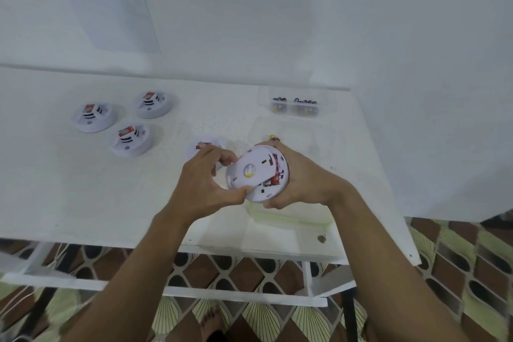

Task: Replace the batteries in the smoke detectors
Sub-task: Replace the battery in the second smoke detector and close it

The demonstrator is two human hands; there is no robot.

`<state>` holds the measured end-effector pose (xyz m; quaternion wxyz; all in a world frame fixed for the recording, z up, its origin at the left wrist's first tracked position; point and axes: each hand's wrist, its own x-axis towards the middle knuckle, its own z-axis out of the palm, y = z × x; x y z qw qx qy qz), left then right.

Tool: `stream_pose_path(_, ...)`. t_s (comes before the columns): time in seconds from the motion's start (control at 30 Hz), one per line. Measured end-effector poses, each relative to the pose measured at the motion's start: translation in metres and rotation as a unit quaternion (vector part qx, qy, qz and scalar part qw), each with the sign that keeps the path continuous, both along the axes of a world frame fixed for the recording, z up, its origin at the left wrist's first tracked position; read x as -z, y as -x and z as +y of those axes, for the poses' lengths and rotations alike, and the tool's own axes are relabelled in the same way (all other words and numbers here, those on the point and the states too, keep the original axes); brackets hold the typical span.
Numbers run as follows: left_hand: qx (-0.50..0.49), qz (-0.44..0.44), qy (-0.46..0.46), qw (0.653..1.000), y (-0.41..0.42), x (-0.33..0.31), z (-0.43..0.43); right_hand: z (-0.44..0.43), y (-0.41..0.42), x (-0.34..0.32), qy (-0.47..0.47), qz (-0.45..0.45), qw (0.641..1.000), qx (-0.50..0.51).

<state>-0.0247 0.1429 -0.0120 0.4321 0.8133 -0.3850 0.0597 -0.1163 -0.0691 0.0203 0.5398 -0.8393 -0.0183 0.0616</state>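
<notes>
Above the near middle of a white table, a person holds a round white smoke detector in both hands, its underside tilted up towards the camera. The right hand cups the detector from the right, fingers curled round its rim. The left hand pinches a round white back plate, thumb on its lower edge and fingers on its upper edge. The plate lies askew over the left part of the detector and covers it only partly. In the uncovered part, red batteries sit in the open compartment.

Just behind the left hand, another detector lies on the table, partly hidden. Farther left, well apart from the hands, three more detectors lie in a loose triangle, each with a red-and-white patch on top. Near the far right edge of the table stands a clear plastic box holding a row of dark batteries. A second clear tray lies under the hands, hard to make out. A printed sheet hangs on the white wall behind. Below the table edge are a patterned tile floor and a bare foot.
</notes>
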Motion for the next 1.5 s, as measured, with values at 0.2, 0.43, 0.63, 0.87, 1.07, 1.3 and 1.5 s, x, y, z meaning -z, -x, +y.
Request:
stream_pose_path(0.2, -0.045, 0.014, 0.004, 0.999, 0.012, 0.017, 0.021, -0.001, 0.02, 0.012, -0.04, 0.006, 0.998, 0.04)
stream_pose_path(0.43, -0.144, 0.034, -0.15, 0.978, 0.002, 0.05, 0.059, 0.005, 0.031, 0.03, -0.064, -0.011, 0.991, 0.113)
stream_pose_path(0.63, -0.141, 0.019, -0.206, 0.968, -0.006, 0.054, 0.063, 0.011, 0.031, 0.037, -0.086, -0.028, 0.986, 0.142)
stream_pose_path(0.87, -0.113, 0.091, -0.059, 0.988, 0.019, 0.033, 0.044, 0.033, 0.024, 0.044, -0.141, -0.068, 0.971, 0.178)
stream_pose_path(1.07, 0.007, 0.387, 0.129, 0.913, 0.034, 0.007, 0.016, 0.061, 0.008, 0.045, -0.241, -0.077, 0.945, 0.207)
stream_pose_path(1.3, 0.015, 0.448, 0.2, 0.871, 0.021, 0.002, 0.005, 0.078, -0.019, 0.047, -0.29, -0.035, 0.925, 0.244)
stream_pose_path(1.5, -0.022, 0.342, 0.087, 0.935, -0.019, -0.001, 0.019, 0.071, -0.039, 0.037, -0.26, -0.06, 0.914, 0.304)
